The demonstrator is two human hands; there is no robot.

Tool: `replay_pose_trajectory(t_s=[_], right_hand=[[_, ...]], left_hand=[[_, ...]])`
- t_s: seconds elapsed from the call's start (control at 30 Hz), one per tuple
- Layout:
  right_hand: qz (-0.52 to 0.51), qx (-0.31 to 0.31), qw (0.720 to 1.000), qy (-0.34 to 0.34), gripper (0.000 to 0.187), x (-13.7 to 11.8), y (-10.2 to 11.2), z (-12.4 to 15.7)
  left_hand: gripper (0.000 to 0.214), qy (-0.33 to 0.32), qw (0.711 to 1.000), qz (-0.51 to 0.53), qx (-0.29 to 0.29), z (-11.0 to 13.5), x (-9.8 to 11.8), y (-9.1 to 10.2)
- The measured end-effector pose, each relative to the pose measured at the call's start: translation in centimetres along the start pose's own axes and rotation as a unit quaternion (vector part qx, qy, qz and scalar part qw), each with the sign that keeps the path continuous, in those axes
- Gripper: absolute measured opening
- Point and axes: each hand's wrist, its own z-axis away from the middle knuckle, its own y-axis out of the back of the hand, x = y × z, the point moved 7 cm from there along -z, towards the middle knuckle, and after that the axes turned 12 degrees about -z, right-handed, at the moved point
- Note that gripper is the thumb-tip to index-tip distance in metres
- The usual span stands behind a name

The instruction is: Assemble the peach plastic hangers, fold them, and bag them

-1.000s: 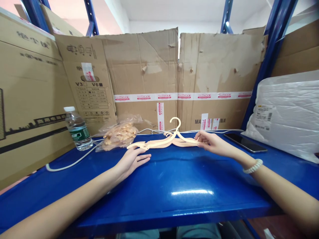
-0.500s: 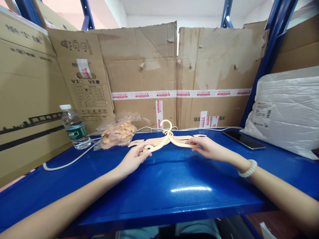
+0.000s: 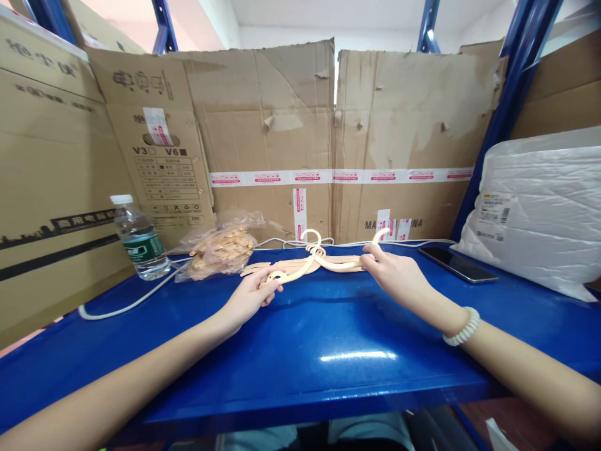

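A cream clothes hanger [image 3: 300, 270] lies at the front of a small stack of similar hangers [image 3: 345, 259] at the middle of the shelf, hooks pointing up. My left hand [image 3: 251, 293] is closed on the left end of the front hanger, near its hole. At the right side my right hand [image 3: 401, 279] has its fingers closed round a cream hanger part, whose curved tip [image 3: 381, 236] sticks up above the fingers. Whether this part belongs to the front hanger is hidden by the hand.
A plastic bag of hangers [image 3: 223, 250] and a water bottle [image 3: 141, 241] stand to the left, with a white cable [image 3: 126, 314] near them. On the right lie a phone [image 3: 457, 264] and a white wrapped package [image 3: 539, 213]. Cardboard [image 3: 263, 138] walls the back of the blue shelf [image 3: 300, 351].
My right hand has turned and risen slightly, and a curved hanger tip now points up from its fingers. My left hand has stayed on the left end, almost unmoved.
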Motion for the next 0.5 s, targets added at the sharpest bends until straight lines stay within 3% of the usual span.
replay_pose_trajectory(t_s=[0.1, 0.2, 0.33, 0.5], right_hand=[[-0.069, 0.031, 0.997, 0.023, 0.024, -0.3, 0.1, 0.1], [-0.23, 0.062, 0.971, 0.006, 0.035, 0.1, 0.2, 0.0], [-0.474, 0.064, 0.875, -0.069, 0.04, 2.0, -1.0, -0.5], [-0.664, 0.01, 0.734, -0.143, 0.033, 3.8, -3.0, -0.9]], left_hand=[[0.052, 0.005, 1.0, 0.001, -0.001, 0.1, 0.0, 0.0], [0.047, 0.002, 1.0, 0.007, 0.001, 0.1, 0.2, 0.0], [0.043, -0.012, 1.0, 0.018, 0.019, 0.2, 0.6, 0.3], [0.04, -0.018, 0.999, 0.035, 0.028, 0.4, 1.1, 0.7]])
